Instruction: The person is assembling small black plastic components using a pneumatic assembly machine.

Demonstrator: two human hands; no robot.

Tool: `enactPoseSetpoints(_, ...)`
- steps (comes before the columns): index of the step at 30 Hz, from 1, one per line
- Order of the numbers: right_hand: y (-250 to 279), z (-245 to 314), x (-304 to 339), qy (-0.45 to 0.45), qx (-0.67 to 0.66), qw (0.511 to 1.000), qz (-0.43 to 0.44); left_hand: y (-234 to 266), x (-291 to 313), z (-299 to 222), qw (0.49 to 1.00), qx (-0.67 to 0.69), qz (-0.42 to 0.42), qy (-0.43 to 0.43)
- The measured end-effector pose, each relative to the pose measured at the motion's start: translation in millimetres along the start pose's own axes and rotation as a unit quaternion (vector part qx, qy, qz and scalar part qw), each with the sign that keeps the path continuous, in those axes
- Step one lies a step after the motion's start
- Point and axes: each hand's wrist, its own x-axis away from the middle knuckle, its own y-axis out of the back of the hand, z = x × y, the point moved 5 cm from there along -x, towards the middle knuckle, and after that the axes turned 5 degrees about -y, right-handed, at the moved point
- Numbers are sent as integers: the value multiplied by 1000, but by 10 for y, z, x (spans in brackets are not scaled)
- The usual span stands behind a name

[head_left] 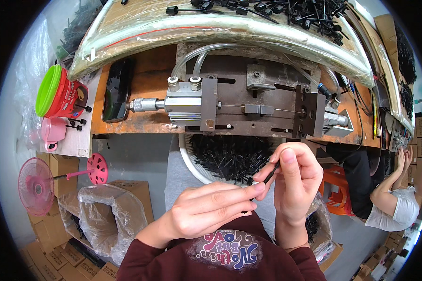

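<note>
A thin black plastic part (271,173) slants between my two hands, above my lap. My right hand (294,180) pinches its upper end between thumb and fingers. My left hand (211,206) is closed around its lower end, fingers long and pressed together, and small black bits peek out under the fingertips. Most of that end is hidden. Just beyond my hands a white round basket (190,164) holds a heap of similar black parts (229,157). Over it, on the bench, stands a metal fixture (253,100) with air cylinders at both ends and a small grey block in its middle.
A plastic-wrapped tray (220,38) with black stemmed parts lies behind the fixture. A phone (117,89), a red tub (72,96) and a pink cup (53,131) are at left. Below them stand a pink fan (36,186) and a lined carton (101,220). Another person (391,206) sits at right.
</note>
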Motion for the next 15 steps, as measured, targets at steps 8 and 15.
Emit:
enactPoseSetpoints(8,-21,6,39,20,3,1000,12,-8,-15,3,1000,-3,-3,7)
enactPoseSetpoints(15,-5,-15,34,13,5,1000,4,-28,-41,6,1000,-3,-10,22)
